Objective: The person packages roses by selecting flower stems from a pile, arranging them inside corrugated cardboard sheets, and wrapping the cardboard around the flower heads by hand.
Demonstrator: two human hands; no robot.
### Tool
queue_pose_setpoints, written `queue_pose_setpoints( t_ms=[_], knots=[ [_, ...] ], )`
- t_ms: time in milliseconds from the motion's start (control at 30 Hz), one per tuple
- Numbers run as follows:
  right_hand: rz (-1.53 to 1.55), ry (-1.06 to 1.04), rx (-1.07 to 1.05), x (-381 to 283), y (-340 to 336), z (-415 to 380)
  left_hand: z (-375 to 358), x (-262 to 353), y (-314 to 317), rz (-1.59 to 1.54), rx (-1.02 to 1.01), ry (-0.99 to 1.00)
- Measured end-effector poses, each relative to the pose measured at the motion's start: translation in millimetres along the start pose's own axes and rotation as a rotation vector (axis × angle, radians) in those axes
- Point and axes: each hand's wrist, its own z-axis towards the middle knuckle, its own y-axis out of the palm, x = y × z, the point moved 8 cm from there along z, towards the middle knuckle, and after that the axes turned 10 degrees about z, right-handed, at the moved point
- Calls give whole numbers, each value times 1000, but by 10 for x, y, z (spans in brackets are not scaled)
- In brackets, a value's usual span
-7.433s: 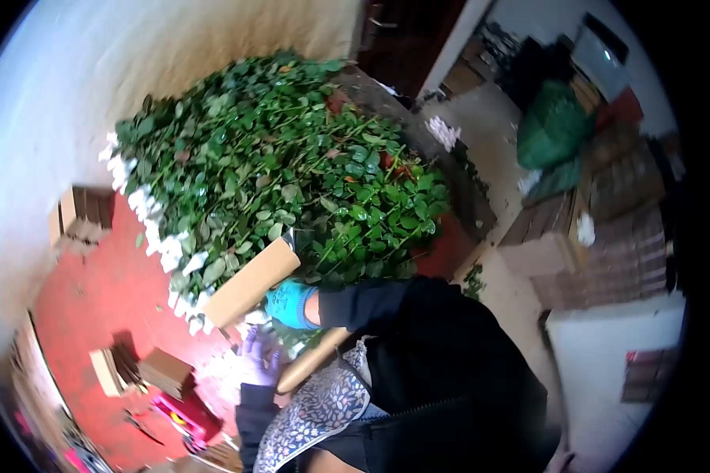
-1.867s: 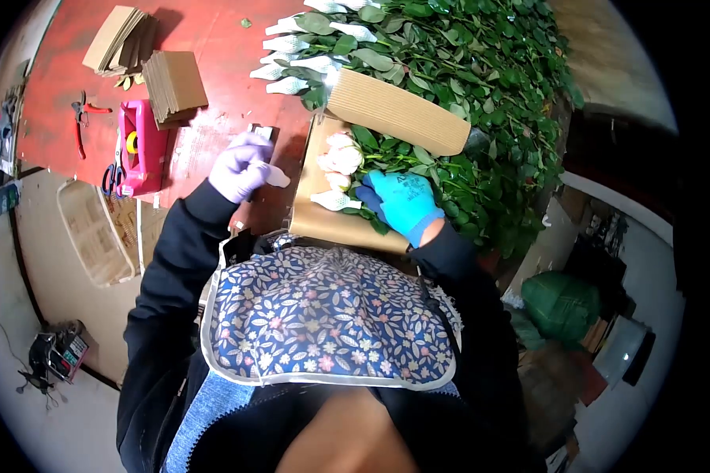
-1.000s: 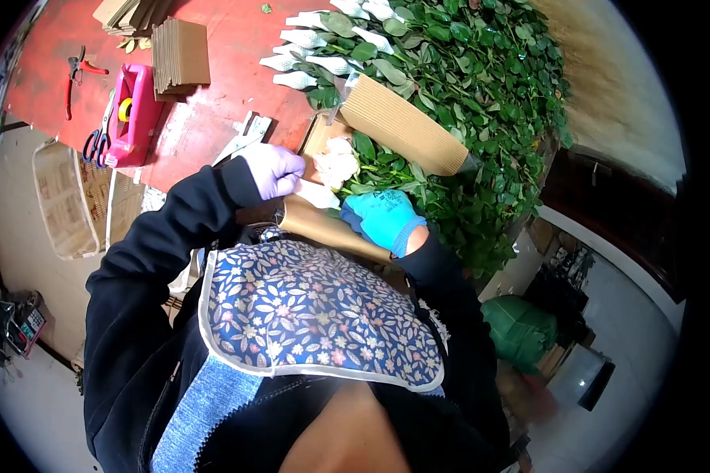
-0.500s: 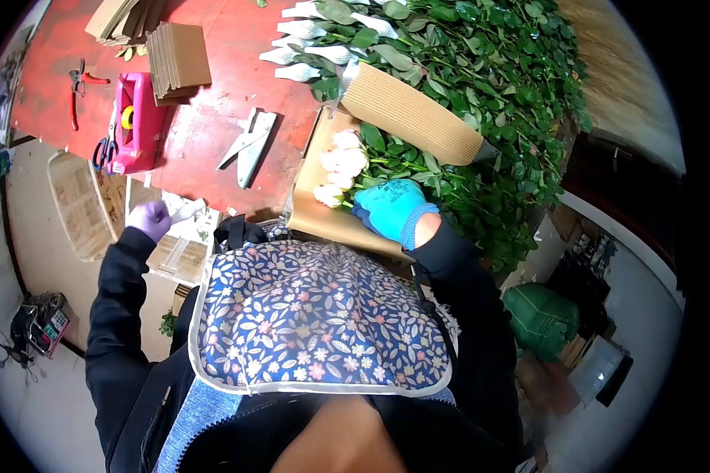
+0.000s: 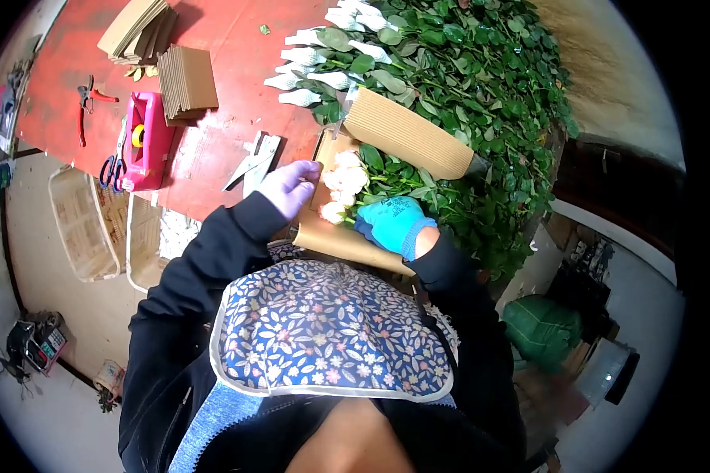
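Pale pink roses (image 5: 345,183) lie with their blooms to the left on a sheet of brown corrugated cardboard (image 5: 343,243). My right hand (image 5: 390,221), in a blue glove, is closed around the stems just below the blooms; the fingertips are hidden. In a thin purple glove, my left hand (image 5: 290,189) reaches the cardboard's left edge, with thumb and fingers apart and nothing seen between them. Another flap of corrugated cardboard (image 5: 406,132) stands raised behind the roses. Beside my left hand lies a metal stapler-like tool (image 5: 258,160), partly covered by it.
Leafy stems (image 5: 481,102) cover the table's right side, with white-netted buds (image 5: 301,57) at their left ends. Further left are stacked cardboard pieces (image 5: 188,83), a pink tape dispenser (image 5: 151,142), scissors (image 5: 115,165) and red-handled pruners (image 5: 87,106). Plastic crates (image 5: 75,229) stand below the table.
My left hand has moved right from above the crates to the cardboard's left edge, and its fist has opened. My right hand stays on the rose stems. The view has shifted slightly.
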Motion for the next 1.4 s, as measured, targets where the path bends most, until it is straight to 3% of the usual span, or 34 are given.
queue_pose_setpoints(
  t_ms=[200,500,667,1000,1400],
  knots=[
    [37,-4,88,23,2,-44,73,-47,98,23,-43,-130],
    [33,-14,73,4,-20,-36,156,-24,117,-63,-28,-61],
    [21,-10,80,-8,-30,-33,323,-55,150,176,-163,-89],
    [43,7,77,-3,-27,-45,402,-35,218,196,-250,-64],
    [66,-3,95,25,-28,-35,125,-41,200,70,-168,-128]
  ],
)
